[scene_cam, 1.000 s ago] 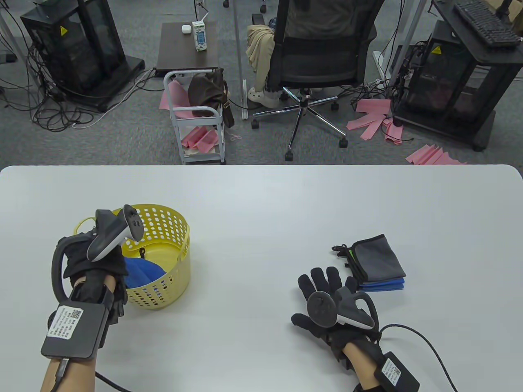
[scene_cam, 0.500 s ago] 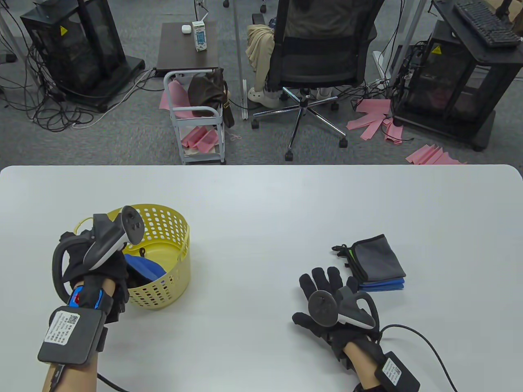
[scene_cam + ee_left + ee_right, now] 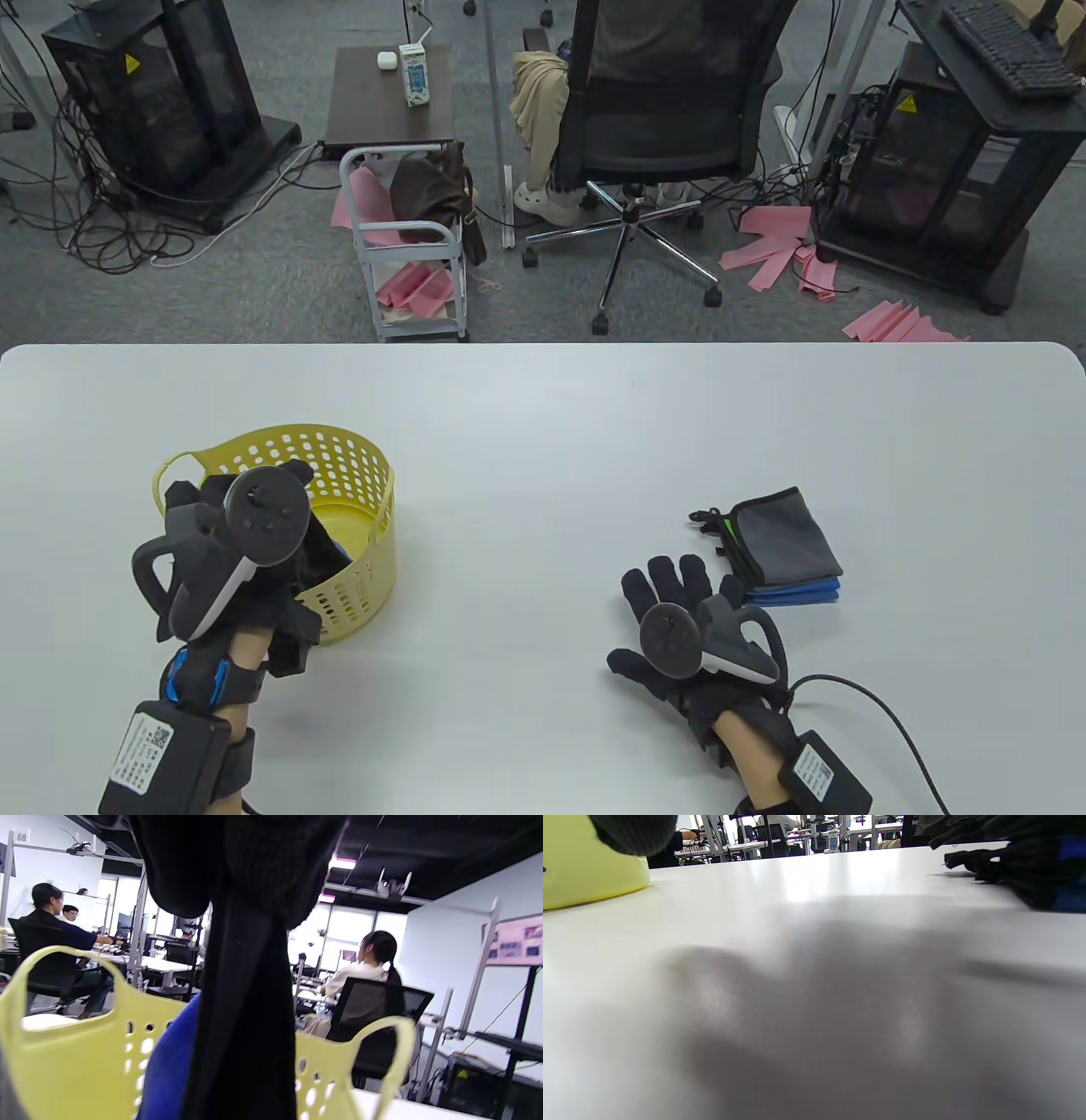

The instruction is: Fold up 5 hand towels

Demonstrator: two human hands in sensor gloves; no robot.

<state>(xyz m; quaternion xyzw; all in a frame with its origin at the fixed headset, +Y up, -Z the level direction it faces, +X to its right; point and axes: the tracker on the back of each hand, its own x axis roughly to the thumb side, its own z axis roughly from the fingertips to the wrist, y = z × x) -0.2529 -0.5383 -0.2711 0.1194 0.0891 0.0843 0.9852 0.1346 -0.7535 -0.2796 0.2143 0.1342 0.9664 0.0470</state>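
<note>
A yellow perforated basket (image 3: pixel 361 475) stands on the left of the white table. My left hand (image 3: pixel 254 552) reaches into it over the near rim, and the tracker hides its fingers. A blue towel (image 3: pixel 341 549) lies inside, only a sliver showing. In the left wrist view the blue towel (image 3: pixel 169 1069) lies against the basket wall (image 3: pixel 63 1065) behind my dark gloved fingers (image 3: pixel 246 984). Whether they grip it is hidden. My right hand (image 3: pixel 679 594) rests flat on the table with fingers spread. It lies just left of a stack of folded towels (image 3: pixel 785 539), grey on top and blue beneath.
The white table (image 3: pixel 543 407) ends at a far edge. Beyond it, on the floor, are an office chair (image 3: pixel 662 127), a small cart (image 3: pixel 407 246) and black equipment racks. In the right wrist view the basket (image 3: pixel 585 866) sits at the far left.
My left hand has turned and dropped deeper into the basket, shifting right and toward me. The blue towel is now mostly covered. My right hand and the folded stack have not moved.
</note>
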